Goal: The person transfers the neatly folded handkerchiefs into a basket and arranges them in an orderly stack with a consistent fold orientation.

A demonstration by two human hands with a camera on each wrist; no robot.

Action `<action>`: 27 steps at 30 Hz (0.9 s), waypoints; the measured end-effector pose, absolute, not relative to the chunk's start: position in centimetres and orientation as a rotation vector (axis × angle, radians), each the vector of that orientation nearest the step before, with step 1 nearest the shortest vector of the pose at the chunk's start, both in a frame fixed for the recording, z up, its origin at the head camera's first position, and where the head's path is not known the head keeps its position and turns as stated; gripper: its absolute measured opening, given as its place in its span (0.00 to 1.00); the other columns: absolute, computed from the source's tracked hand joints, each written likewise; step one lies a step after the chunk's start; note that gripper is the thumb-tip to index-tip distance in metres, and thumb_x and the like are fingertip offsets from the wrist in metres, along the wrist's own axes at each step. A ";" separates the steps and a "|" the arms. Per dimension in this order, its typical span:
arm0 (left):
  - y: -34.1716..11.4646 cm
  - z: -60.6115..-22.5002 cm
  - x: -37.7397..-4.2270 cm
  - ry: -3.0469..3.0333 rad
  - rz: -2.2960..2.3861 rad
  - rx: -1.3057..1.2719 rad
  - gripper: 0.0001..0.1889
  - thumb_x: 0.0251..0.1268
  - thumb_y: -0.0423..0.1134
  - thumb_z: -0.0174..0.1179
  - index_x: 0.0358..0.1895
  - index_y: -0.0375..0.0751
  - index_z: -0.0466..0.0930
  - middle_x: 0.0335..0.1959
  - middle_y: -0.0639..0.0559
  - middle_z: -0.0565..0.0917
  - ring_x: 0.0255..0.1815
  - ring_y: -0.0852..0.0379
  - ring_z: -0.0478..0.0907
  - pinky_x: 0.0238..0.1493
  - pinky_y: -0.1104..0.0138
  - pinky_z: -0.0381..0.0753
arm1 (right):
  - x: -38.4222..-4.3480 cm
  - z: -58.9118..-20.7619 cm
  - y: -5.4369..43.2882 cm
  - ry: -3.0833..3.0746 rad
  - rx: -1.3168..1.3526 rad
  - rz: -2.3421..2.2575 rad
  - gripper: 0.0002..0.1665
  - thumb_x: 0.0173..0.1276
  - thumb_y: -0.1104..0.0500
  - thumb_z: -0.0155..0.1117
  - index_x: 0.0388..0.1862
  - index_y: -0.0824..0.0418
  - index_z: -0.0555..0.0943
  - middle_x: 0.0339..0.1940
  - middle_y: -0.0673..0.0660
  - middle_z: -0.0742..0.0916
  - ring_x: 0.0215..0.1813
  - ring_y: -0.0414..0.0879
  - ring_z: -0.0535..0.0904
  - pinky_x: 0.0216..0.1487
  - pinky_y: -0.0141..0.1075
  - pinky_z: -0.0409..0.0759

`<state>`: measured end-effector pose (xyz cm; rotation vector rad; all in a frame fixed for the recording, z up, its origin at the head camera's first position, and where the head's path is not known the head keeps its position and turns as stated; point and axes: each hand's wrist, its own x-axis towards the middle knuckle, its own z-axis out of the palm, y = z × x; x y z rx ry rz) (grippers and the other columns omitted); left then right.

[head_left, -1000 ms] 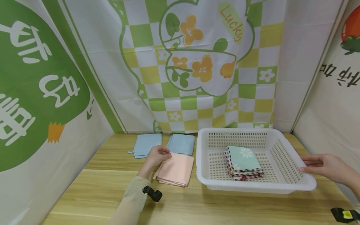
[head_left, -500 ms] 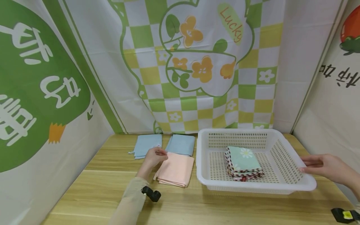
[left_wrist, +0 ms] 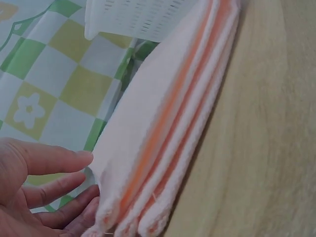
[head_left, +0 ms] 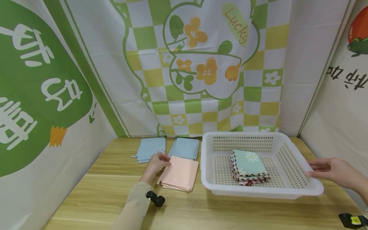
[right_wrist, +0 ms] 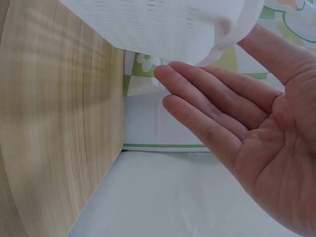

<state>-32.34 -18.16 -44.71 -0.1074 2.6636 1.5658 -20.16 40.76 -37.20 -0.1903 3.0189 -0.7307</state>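
Note:
A folded pink towel (head_left: 179, 174) lies on the table in front of two folded light blue towels (head_left: 150, 149). My left hand (head_left: 157, 163) is at the pink towel's far left corner. In the left wrist view its thumb and fingers stand apart beside the layered edge, fingertips at the corner. A white plastic basket (head_left: 261, 190) stands to the right, with folded mint-green cloths (head_left: 249, 162) that have a daisy print and checked trim inside. At the basket's right rim, my right hand (head_left: 333, 171) touches it with fairly straight fingers, which reach below the rim in the right wrist view.
The wooden table (head_left: 178, 210) runs up to a green-and-white checked curtain (head_left: 207, 111) at the back. Printed cloth walls close off the left and right sides. The second light blue towel (head_left: 185, 148) sits close to the basket's left side.
My left hand has shifted slightly left and toward me along the pink towel's corner. The right hand, basket and towels look unmoved.

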 end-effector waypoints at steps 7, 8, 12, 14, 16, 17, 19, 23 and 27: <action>-18.2 -45.1 -32.5 2.650 1.583 -0.111 0.16 0.52 0.28 0.67 0.45 0.32 0.77 0.43 0.38 0.81 0.43 0.47 0.79 0.37 0.65 0.81 | -20.2 -37.1 40.7 3.015 -0.191 -0.718 0.38 0.62 0.46 0.67 0.56 0.78 0.74 0.42 0.66 0.87 0.34 0.36 0.82 0.34 0.39 0.83; -18.1 -45.2 -32.5 2.654 1.578 -0.109 0.16 0.52 0.27 0.67 0.45 0.31 0.77 0.43 0.38 0.82 0.43 0.48 0.79 0.37 0.65 0.81 | -20.1 -37.1 40.7 3.015 -0.189 -0.719 0.39 0.62 0.46 0.67 0.56 0.78 0.73 0.42 0.66 0.87 0.35 0.37 0.82 0.34 0.40 0.83; -18.0 -45.3 -32.6 2.676 1.545 -0.113 0.17 0.51 0.27 0.68 0.45 0.32 0.77 0.43 0.39 0.82 0.42 0.49 0.79 0.37 0.65 0.81 | -20.1 -37.1 40.7 3.011 -0.184 -0.718 0.39 0.62 0.46 0.67 0.56 0.78 0.73 0.42 0.66 0.87 0.35 0.40 0.82 0.35 0.43 0.83; -17.9 -45.3 -32.7 2.681 1.530 -0.115 0.17 0.50 0.27 0.68 0.45 0.32 0.78 0.43 0.39 0.82 0.42 0.49 0.79 0.38 0.64 0.81 | -20.1 -37.1 40.7 3.008 -0.183 -0.716 0.39 0.62 0.46 0.67 0.56 0.78 0.73 0.42 0.66 0.86 0.35 0.39 0.82 0.35 0.42 0.83; -17.8 -45.3 -32.7 2.676 1.523 -0.121 0.17 0.50 0.27 0.69 0.46 0.32 0.78 0.43 0.39 0.82 0.42 0.48 0.79 0.39 0.64 0.81 | -20.1 -37.1 40.7 3.004 -0.184 -0.718 0.39 0.62 0.46 0.67 0.56 0.78 0.73 0.42 0.66 0.86 0.35 0.38 0.82 0.35 0.41 0.83; -17.8 -45.4 -32.7 2.674 1.517 -0.123 0.17 0.50 0.27 0.68 0.46 0.32 0.78 0.43 0.39 0.82 0.43 0.48 0.79 0.40 0.63 0.81 | -20.1 -37.1 40.7 3.001 -0.187 -0.721 0.38 0.62 0.46 0.66 0.56 0.78 0.73 0.43 0.66 0.86 0.35 0.37 0.82 0.35 0.41 0.84; -17.8 -45.4 -32.7 2.669 1.503 -0.123 0.18 0.50 0.27 0.68 0.46 0.32 0.79 0.44 0.39 0.81 0.43 0.48 0.78 0.40 0.62 0.81 | -20.2 -37.0 40.7 2.997 -0.189 -0.721 0.38 0.62 0.46 0.66 0.56 0.78 0.73 0.43 0.67 0.86 0.35 0.37 0.82 0.35 0.40 0.83; -17.8 -45.4 -32.8 2.658 1.473 -0.134 0.18 0.51 0.28 0.68 0.48 0.34 0.79 0.46 0.39 0.81 0.45 0.47 0.78 0.42 0.60 0.81 | -20.2 -36.9 40.6 3.001 -0.194 -0.709 0.38 0.62 0.46 0.66 0.56 0.78 0.74 0.43 0.66 0.87 0.35 0.37 0.82 0.33 0.37 0.83; -17.8 -45.3 -32.8 2.643 1.467 -0.145 0.19 0.51 0.28 0.68 0.49 0.33 0.79 0.47 0.39 0.80 0.48 0.46 0.77 0.45 0.59 0.81 | -20.2 -36.9 40.7 3.009 -0.198 -0.702 0.38 0.62 0.46 0.67 0.56 0.77 0.74 0.42 0.65 0.87 0.35 0.35 0.81 0.32 0.34 0.82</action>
